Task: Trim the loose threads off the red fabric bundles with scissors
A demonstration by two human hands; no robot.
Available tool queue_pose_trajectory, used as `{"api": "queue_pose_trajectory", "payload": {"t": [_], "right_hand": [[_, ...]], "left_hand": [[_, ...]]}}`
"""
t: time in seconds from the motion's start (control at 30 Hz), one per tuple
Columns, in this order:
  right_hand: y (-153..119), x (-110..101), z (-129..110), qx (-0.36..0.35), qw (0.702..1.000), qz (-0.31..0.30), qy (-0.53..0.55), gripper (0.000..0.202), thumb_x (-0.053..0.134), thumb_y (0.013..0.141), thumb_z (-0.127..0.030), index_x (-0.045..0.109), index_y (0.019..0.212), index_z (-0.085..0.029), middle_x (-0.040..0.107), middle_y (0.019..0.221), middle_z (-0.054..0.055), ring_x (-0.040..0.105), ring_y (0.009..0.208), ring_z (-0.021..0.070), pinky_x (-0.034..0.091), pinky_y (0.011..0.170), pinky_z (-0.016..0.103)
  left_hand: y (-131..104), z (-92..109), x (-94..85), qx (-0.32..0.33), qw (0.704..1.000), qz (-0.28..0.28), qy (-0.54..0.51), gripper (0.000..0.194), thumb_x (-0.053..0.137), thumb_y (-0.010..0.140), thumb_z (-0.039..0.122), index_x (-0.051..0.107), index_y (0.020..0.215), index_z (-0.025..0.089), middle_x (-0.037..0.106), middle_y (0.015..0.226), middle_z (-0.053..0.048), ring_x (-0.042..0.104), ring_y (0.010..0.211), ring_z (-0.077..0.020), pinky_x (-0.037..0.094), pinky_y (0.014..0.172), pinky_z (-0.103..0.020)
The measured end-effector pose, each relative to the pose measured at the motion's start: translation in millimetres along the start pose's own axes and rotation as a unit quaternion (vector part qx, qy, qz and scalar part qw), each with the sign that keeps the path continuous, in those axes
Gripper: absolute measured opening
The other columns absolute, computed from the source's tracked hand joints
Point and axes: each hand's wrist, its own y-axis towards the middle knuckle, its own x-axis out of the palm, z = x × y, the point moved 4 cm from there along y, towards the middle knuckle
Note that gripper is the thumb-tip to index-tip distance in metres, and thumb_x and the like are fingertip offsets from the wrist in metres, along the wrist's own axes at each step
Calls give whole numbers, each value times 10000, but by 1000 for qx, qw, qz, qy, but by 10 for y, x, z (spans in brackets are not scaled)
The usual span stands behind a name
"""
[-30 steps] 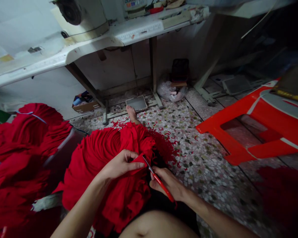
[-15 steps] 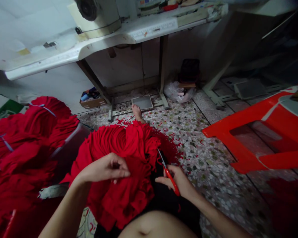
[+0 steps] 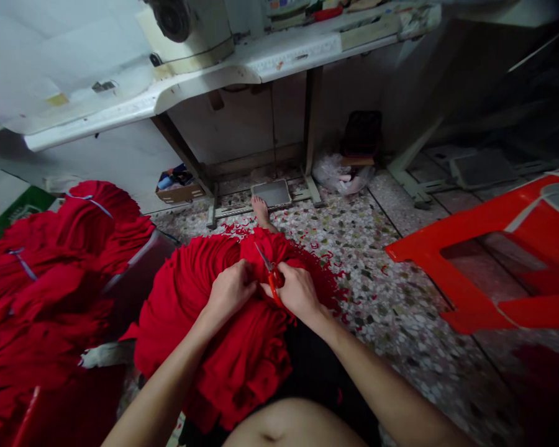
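Observation:
A thick pile of red fabric pieces (image 3: 181,279) lies across my lap, over black clothing. My right hand (image 3: 300,292) is closed around the red-handled scissors (image 3: 273,279), whose blades point up and away to the left over the pile. Close to its left, my left hand (image 3: 233,287) has its fingers curled in on the red fabric near the pile's upper middle. The fingertips of both hands nearly meet; exactly what lies between them is hidden.
Tied bundles of red fabric (image 3: 93,211) fill a container at left. A sewing machine table (image 3: 190,87) stands ahead, with a foot pedal (image 3: 272,193) below. Red scraps (image 3: 323,267) litter the speckled floor. An orange stool (image 3: 475,248) lies on its side at right.
My left hand has gone from hovering loosely over the pile to closing on the fabric. My right hand has brought the scissors left and up, beside the left hand.

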Motion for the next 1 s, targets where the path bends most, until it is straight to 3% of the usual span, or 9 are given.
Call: {"api": "queue_pose_trajectory", "payload": {"t": [0.1,0.2,0.37,0.47,0.6,0.67,0.8,0.93,1.0], "right_hand": [[93,46,-104,-9,1000,-17,-8,124,774,780,-250,663,822,-213,752,738,73,716,710,262,409,638,283],[149,78,-110,-3,999,-12,31,93,734,773,-213,649,810,-209,749,745,74,711,727,255,425,659,283],[212,39,-75,9,982,-12,190,209,699,836,-372,572,779,-216,765,797,61,706,691,204,513,639,261],[189,-44,-113,11,955,-39,293,316,718,827,-452,520,736,-223,763,784,46,668,587,169,523,561,255],[62,-192,-120,51,898,-32,436,360,854,722,-377,534,697,-214,753,756,24,608,517,137,488,513,247],[-25,-242,-96,72,894,-13,443,363,884,704,-364,555,700,-211,758,744,25,613,522,142,489,517,249],[-199,-258,-11,111,904,-1,413,412,928,666,-419,575,656,-207,781,753,59,617,501,149,498,512,271],[-280,-314,94,116,900,44,419,479,989,564,-447,588,683,-212,802,854,80,701,629,203,562,608,308],[-270,-381,106,96,906,63,407,471,994,575,-419,590,703,-213,790,842,61,706,662,205,559,624,297]], "left_hand": [[-40,-66,-7,16,998,-27,-54,63,624,781,144,633,827,187,602,702,6,542,637,-162,341,613,-268],[-74,-132,-11,24,983,-52,-173,18,643,800,178,634,814,171,583,690,17,515,624,-145,365,610,-259],[-118,-98,-48,61,918,-113,-375,161,715,874,278,648,913,137,644,853,-20,563,767,-142,443,726,-253],[-101,-40,-76,62,877,-139,-456,227,770,878,320,649,917,131,631,841,-9,562,761,-122,444,727,-233],[-24,14,-133,37,821,-124,-556,293,852,821,319,665,943,129,660,864,-11,602,769,-114,475,758,-229],[11,58,-158,28,806,-113,-581,319,876,797,318,676,958,128,678,881,-19,621,774,-120,490,765,-234],[47,199,-169,33,815,-96,-570,339,888,780,350,661,910,134,672,822,-8,606,721,-122,485,705,-232],[27,367,-107,64,858,-120,-495,324,839,826,394,655,814,127,637,748,6,549,670,-110,427,636,-214],[-7,432,-75,79,880,-138,-448,322,818,846,397,670,778,120,607,709,15,504,646,-99,385,609,-207]]}}
